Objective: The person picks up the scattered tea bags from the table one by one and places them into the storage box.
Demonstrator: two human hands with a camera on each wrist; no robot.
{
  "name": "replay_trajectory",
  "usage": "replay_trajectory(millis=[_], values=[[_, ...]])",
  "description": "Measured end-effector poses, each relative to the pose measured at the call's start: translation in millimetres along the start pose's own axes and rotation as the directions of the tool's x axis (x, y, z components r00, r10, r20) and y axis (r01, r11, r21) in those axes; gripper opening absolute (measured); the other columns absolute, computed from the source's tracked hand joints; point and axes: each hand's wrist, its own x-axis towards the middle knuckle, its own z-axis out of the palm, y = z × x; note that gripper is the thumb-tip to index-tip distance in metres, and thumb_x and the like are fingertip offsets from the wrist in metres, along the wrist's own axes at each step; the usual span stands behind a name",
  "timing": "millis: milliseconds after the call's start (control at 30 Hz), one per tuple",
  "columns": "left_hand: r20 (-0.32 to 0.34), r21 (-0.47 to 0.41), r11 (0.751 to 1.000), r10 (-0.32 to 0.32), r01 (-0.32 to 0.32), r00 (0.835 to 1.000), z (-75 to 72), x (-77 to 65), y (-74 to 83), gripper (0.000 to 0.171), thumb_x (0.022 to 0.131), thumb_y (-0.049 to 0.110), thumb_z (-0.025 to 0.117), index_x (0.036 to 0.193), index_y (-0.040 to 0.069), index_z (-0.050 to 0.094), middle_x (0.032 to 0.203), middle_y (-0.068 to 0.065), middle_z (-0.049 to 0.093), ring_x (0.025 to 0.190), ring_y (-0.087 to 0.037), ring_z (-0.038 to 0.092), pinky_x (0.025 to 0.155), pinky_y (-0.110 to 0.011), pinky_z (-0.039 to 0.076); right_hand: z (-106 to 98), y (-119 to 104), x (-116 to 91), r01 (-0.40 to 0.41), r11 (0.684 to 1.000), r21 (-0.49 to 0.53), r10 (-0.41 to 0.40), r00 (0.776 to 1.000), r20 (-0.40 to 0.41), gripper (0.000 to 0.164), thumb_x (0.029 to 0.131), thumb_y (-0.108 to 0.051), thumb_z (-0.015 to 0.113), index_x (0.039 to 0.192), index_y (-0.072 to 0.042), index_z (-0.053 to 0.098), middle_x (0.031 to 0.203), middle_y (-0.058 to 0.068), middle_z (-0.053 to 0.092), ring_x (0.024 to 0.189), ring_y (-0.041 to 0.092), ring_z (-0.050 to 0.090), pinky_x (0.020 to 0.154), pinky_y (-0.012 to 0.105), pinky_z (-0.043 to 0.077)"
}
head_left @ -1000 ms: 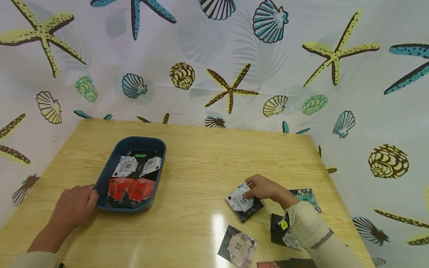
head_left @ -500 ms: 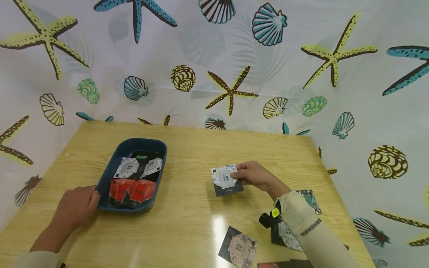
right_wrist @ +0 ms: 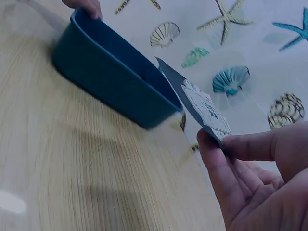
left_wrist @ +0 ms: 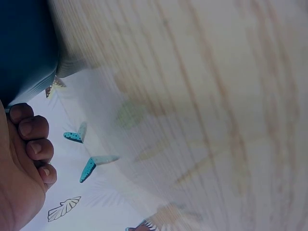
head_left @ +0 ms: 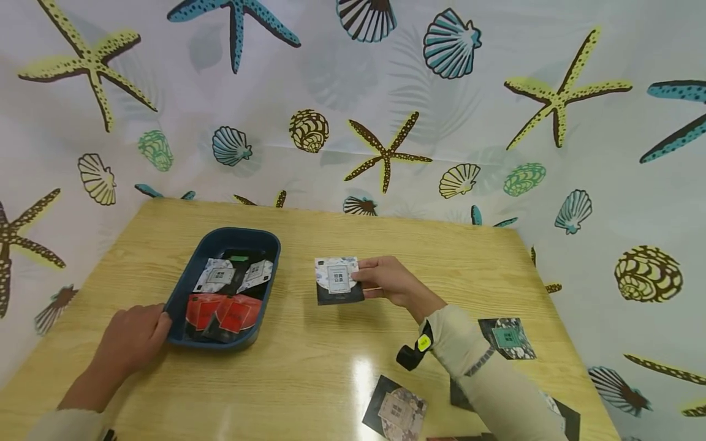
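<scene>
One surface (head_left: pixel 309 386), wood; one blue bin (right_wrist: pixel 106 79) on it. Left hand (head_left: pixel 129 335), fingers gripping the bin's near left corner, best held steady; right hand (head_left: pixel 388 278), fingers pinching one packet (head_left: pixel 339 285) aloft, right of the bin, best held level.

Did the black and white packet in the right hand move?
Yes. In the head view, the packet has gone left, nearer the blue tub: from below-right of the middle brown starfish's centre to below-left.

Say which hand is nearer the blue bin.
Left. The left hand holds the bin on its left side; the right hand, pinching a packet, is to the bin's right, not touching it.
</scene>
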Motion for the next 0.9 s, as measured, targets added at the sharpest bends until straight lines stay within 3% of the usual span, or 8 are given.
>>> replay_trajectory(millis=[267, 400, 533, 633, 733, 867, 900], values=[[-0.022, -0.005, 1.000, 0.014, -0.014, 1.000, -0.6, 2.1, 0.0, 0.035, 0.099, 0.015, 0.038, 0.064, 0.016, 0.042, 0.058, 0.000, 0.045, 0.059, -0.021, 0.052, 0.058, -0.041, 0.033, 69, -28, 25, 0.030, 0.999, 0.036, -0.031, 0.998, 0.051, 0.033, 0.096, -0.005, 0.059, 0.129, 0.003, 0.060, 0.121, 0.018, 0.068, 0.077, 0.007, 0.067, 0.061, 0.016, 0.054], [-0.028, -0.006, 1.000, 0.018, -0.018, 0.999, 1.6, 2.3, -1.3, 0.034, 0.098, 0.015, 0.038, 0.064, 0.016, 0.042, 0.059, -0.001, 0.048, 0.059, -0.023, 0.054, 0.058, -0.044, 0.036, 103, -35, 42, 0.081, 0.996, 0.036, -0.083, 0.995, 0.049, 0.033, 0.095, 0.001, 0.058, 0.128, 0.007, 0.060, 0.126, 0.023, 0.065, 0.084, 0.011, 0.067, 0.082, 0.027, 0.059], [-0.026, -0.011, 1.000, 0.021, -0.021, 0.999, 3.6, 1.2, -0.9, 0.035, 0.098, 0.015, 0.038, 0.064, 0.017, 0.041, 0.057, 0.001, 0.046, 0.057, -0.020, 0.051, 0.057, -0.041, 0.035, 132, -35, 54, 0.122, 0.992, 0.027, -0.123, 0.992, 0.009, 0.040, 0.092, 0.005, 0.059, 0.132, 0.009, 0.056, 0.126, 0.026, 0.064, 0.101, 0.025, 0.071, 0.097, 0.043, 0.054], [-0.030, -0.013, 1.000, 0.022, -0.023, 0.999, 4.0, 0.3, -0.5, 0.034, 0.098, 0.014, 0.039, 0.064, 0.017, 0.041, 0.057, 0.001, 0.044, 0.055, -0.018, 0.049, 0.056, -0.039, 0.032, 147, -35, 59, 0.144, 0.989, 0.020, -0.144, 0.989, -0.015, 0.053, 0.089, 0.007, 0.062, 0.140, 0.006, 0.048, 0.123, 0.026, 0.066, 0.104, 0.030, 0.071, 0.092, 0.041, 0.056], [-0.032, -0.013, 1.000, 0.021, -0.021, 0.999, 3.8, 0.1, -0.3, 0.034, 0.098, 0.014, 0.038, 0.064, 0.017, 0.041, 0.056, 0.002, 0.043, 0.055, -0.017, 0.047, 0.056, -0.037, 0.030, 157, -36, 62, 0.181, 0.983, -0.014, -0.181, 0.983, -0.019, 0.065, 0.087, 0.009, 0.064, 0.147, -0.001, 0.040, 0.115, 0.022, 0.067, 0.090, 0.023, 0.070, 0.081, 0.032, 0.059], [-0.040, -0.009, 1.000, 0.021, -0.022, 0.999, 2.9, 0.9, -1.0, 0.035, 0.099, 0.014, 0.038, 0.064, 0.017, 0.041, 0.057, 0.002, 0.043, 0.056, -0.017, 0.047, 0.057, -0.037, 0.030, 163, -38, 62, 0.233, 0.960, -0.156, -0.234, 0.972, 0.011, 0.055, 0.085, 0.006, 0.065, 0.138, 0.000, 0.051, 0.099, 0.012, 0.063, 0.073, 0.011, 0.053, 0.066, 0.022, 0.048], [-0.040, -0.007, 1.000, 0.021, -0.022, 0.999, 2.6, 1.0, -1.4, 0.035, 0.099, 0.015, 0.038, 0.065, 0.017, 0.042, 0.057, 0.002, 0.044, 0.057, -0.018, 0.048, 0.057, -0.037, 0.031, 164, -38, 62, 0.241, 0.951, -0.195, -0.241, 0.970, 0.029, 0.039, 0.085, 0.005, 0.064, 0.124, 0.002, 0.059, 0.089, 0.009, 0.059, 0.069, 0.010, 0.047, 0.062, 0.021, 0.043]])
